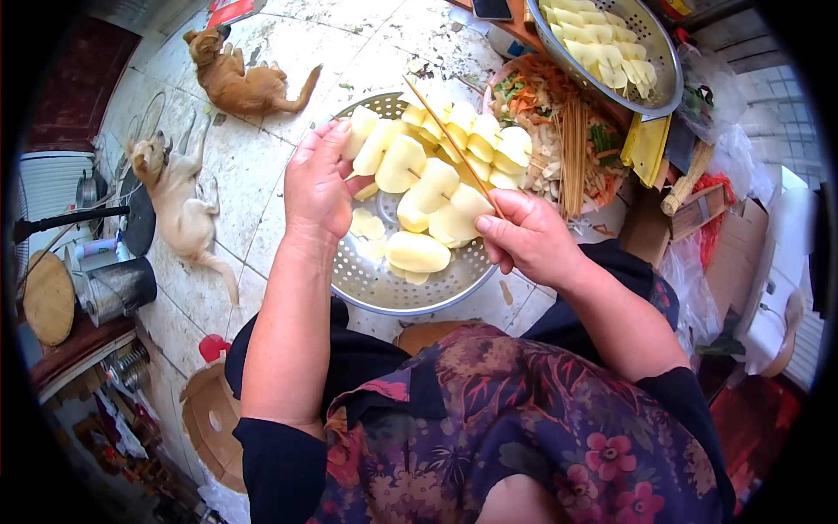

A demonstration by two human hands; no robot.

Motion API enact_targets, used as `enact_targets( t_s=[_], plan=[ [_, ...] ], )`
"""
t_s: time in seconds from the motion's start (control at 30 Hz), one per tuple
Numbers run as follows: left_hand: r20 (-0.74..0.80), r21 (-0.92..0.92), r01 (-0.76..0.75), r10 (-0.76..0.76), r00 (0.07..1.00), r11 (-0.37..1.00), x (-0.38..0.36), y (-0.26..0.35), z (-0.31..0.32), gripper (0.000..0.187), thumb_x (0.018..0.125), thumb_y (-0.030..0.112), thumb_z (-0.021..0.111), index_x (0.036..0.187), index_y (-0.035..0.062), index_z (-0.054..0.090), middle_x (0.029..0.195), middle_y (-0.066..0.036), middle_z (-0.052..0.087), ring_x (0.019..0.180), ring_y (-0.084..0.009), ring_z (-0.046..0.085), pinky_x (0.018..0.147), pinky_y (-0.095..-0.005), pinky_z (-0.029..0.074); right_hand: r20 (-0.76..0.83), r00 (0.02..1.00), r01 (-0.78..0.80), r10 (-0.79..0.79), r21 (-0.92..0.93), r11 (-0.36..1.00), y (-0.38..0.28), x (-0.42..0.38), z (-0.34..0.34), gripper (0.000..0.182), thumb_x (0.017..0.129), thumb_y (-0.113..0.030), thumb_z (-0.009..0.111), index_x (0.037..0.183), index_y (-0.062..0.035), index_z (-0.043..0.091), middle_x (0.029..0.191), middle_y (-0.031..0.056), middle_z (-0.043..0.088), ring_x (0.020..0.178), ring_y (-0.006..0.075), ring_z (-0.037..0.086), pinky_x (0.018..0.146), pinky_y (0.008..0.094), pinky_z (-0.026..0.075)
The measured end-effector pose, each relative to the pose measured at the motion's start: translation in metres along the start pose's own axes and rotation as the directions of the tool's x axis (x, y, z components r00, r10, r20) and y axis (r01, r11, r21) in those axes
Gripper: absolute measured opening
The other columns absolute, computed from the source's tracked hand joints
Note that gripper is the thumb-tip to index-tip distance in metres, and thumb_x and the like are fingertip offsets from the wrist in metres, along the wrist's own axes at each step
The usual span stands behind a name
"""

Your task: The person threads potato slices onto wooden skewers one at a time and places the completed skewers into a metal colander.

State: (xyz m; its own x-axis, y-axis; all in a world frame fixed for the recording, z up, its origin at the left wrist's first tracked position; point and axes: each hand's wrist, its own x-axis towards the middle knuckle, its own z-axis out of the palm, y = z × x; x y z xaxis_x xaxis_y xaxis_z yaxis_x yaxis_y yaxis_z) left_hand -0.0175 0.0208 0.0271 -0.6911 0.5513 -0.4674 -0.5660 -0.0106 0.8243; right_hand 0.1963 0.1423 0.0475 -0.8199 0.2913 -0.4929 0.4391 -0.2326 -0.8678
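Observation:
My left hand pinches the left end of a row of pale potato slices threaded on a thin stick. This row slants across, over a metal colander between my knees. My right hand has thumb and fingers closed on a bare wooden skewer, which points up and left above the slices. The last slice at the row's right end lies right at my right thumb. More filled potato skewers rest along the colander's far rim, and loose slices lie inside it.
A second colander with skewered slices stands at the upper right. Near it lie a bundle of bare skewers and vegetable peelings. Two dogs, one brown and one pale, lie on the tiled floor. A cardboard box sits lower left.

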Motion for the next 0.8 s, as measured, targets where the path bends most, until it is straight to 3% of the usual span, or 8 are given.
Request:
enact_targets(
  t_s=[0.07,0.17,0.27,0.47,0.53,0.6,0.77,0.8],
  plan=[
    [0.082,-0.027,-0.025,0.027,0.996,0.999,-0.002,-0.003,0.004,0.033,0.087,0.014,0.06,0.116,0.0038,0.047,0.104,-0.011,0.062,0.091,-0.0198,0.064,0.072,-0.0351,0.056,0.0,1.0,-0.003,0.003,0.029,1.0,-0.001,0.001,-0.001,0.016,0.094,-0.02,0.053,0.087,-0.0051,0.055,0.06,-0.0022,0.052,0.046,0.0042,0.046,0.043,0.0181,0.038],
    [0.121,-0.091,-0.039,0.05,0.991,0.995,-0.005,-0.006,0.008,0.039,0.086,0.008,0.061,0.12,0.0031,0.042,0.107,-0.012,0.061,0.092,-0.0204,0.064,0.072,-0.0347,0.056,0.013,1.0,-0.019,0.018,0.083,0.996,-0.002,0.0,-0.001,0.016,0.094,-0.02,0.053,0.092,-0.0045,0.057,0.06,-0.0021,0.052,0.046,0.0039,0.046,0.043,0.0175,0.038],
    [0.116,-0.055,-0.061,0.067,0.991,0.997,-0.005,-0.005,0.009,0.041,0.086,0.005,0.059,0.122,0.0026,0.04,0.109,-0.013,0.06,0.093,-0.0206,0.063,0.071,-0.0326,0.056,0.012,0.998,-0.061,0.06,0.12,0.991,-0.006,-0.001,0.0,0.016,0.094,-0.018,0.051,0.087,-0.0047,0.056,0.059,-0.0029,0.052,0.047,0.004,0.046,0.044,0.0185,0.039],
    [0.158,-0.05,-0.076,0.083,0.984,0.996,-0.001,-0.008,0.008,0.045,0.086,0.005,0.06,0.124,0.0013,0.038,0.111,-0.013,0.06,0.094,-0.0199,0.063,0.07,-0.0301,0.056,0.044,0.995,-0.097,0.091,0.19,0.977,-0.002,-0.001,-0.002,0.016,0.094,-0.019,0.051,0.09,-0.0046,0.058,0.06,-0.0031,0.052,0.046,0.0034,0.045,0.043,0.0172,0.038],
    [0.155,-0.047,-0.074,0.081,0.985,0.996,-0.002,-0.007,0.009,0.046,0.085,0.005,0.06,0.125,0.0009,0.037,0.112,-0.014,0.059,0.094,-0.0197,0.063,0.07,-0.0302,0.056,0.044,0.994,-0.109,0.103,0.196,0.975,0.0,0.0,-0.002,0.018,0.095,-0.02,0.052,0.099,-0.0032,0.057,0.059,-0.0019,0.053,0.044,0.0038,0.045,0.041,0.0161,0.037],
    [0.153,-0.043,-0.075,0.08,0.985,0.996,-0.004,-0.006,0.011,0.046,0.085,0.004,0.06,0.125,0.0004,0.037,0.112,-0.014,0.059,0.094,-0.0196,0.063,0.07,-0.0302,0.056,0.043,0.994,-0.102,0.096,0.192,0.976,-0.002,0.0,-0.002,0.017,0.095,-0.02,0.051,0.096,-0.0036,0.057,0.06,-0.0026,0.052,0.044,0.0035,0.045,0.042,0.0164,0.038],
    [0.056,-0.105,-0.059,0.065,0.996,0.993,-0.011,-0.015,0.02,0.05,0.083,0.005,0.063,0.127,0.003,0.04,0.113,-0.011,0.058,0.105,-0.0226,0.059,0.088,-0.0376,0.051,0.027,0.997,-0.082,0.078,0.208,0.975,-0.003,-0.001,-0.003,0.016,0.095,-0.018,0.05,0.096,-0.0037,0.057,0.062,-0.0027,0.053,0.046,0.0038,0.046,0.044,0.017,0.039],
    [0.108,-0.161,-0.022,0.039,0.993,0.987,-0.013,-0.019,0.019,0.05,0.085,0.006,0.061,0.129,0.0003,0.037,0.113,-0.013,0.059,0.102,-0.0242,0.06,0.092,-0.0385,0.049,0.033,0.996,-0.086,0.08,0.206,0.975,-0.002,0.0,-0.003,0.016,0.095,-0.018,0.05,0.096,-0.0038,0.057,0.062,-0.0024,0.053,0.047,0.0042,0.046,0.045,0.0175,0.039]
  ],
)
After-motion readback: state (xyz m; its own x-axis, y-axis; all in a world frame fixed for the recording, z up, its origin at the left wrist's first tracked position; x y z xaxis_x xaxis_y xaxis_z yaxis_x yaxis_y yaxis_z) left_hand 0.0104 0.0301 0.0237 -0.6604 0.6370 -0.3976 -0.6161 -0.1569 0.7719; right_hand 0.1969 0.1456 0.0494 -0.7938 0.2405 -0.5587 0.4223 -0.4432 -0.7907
